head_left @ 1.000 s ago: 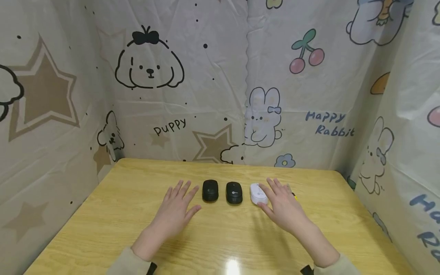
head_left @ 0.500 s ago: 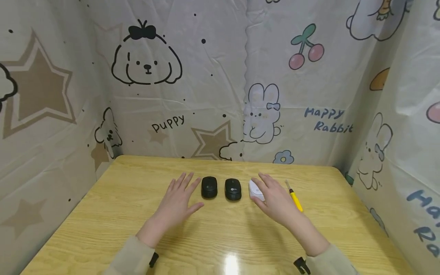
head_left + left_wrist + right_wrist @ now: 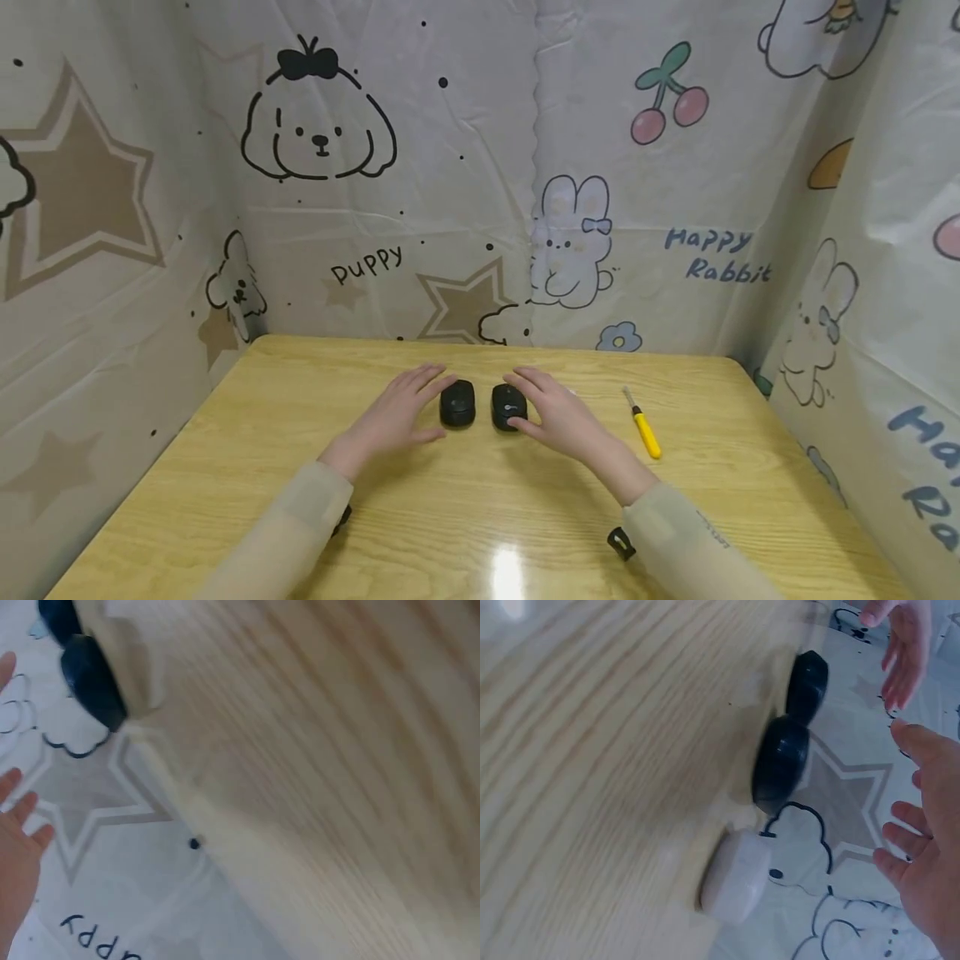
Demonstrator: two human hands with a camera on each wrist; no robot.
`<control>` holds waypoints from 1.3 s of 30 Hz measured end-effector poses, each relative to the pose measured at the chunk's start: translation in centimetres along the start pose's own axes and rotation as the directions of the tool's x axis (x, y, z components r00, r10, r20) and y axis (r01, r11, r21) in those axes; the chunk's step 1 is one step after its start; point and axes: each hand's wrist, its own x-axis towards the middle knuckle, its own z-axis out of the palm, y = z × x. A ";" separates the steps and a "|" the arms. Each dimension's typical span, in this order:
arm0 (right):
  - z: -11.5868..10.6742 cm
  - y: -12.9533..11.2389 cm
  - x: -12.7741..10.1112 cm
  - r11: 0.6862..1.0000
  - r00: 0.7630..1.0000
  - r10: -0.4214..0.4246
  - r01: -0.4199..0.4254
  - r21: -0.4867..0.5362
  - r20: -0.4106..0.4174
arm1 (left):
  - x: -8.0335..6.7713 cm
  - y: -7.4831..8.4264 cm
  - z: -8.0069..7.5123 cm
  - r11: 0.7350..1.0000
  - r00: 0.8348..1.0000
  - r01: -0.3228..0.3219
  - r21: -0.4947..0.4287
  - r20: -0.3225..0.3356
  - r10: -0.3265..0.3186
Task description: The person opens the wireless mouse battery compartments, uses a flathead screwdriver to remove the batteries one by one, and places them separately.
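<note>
Two black computer mice lie side by side on the wooden table (image 3: 300, 467): the left black mouse (image 3: 457, 404) and the right black mouse (image 3: 508, 407). My left hand (image 3: 408, 400) lies flat with straight fingers just left of the left black mouse. My right hand (image 3: 543, 408) is spread above a white mouse, which it hides in the head view. Its thumb is at the right black mouse's edge. The right wrist view shows the white mouse (image 3: 735, 874) beside both black mice (image 3: 780, 761), with my right hand's fingers (image 3: 922, 847) open above them and holding nothing.
A yellow-handled screwdriver (image 3: 643, 425) lies on the table to the right of my right hand. Cartoon-printed cloth walls (image 3: 465, 167) close in the table at the back and on both sides.
Both hands have moved inward toward the two black mice. My right hand slid left over the white mouse, uncovering the yellow screwdriver.
</note>
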 end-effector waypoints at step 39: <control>7.5 0.7 6.6 0.994 0.959 -0.078 0.055 0.091 0.273 | 3.0 -3.9 3.3 0.982 0.956 0.114 -0.151 0.287 -0.067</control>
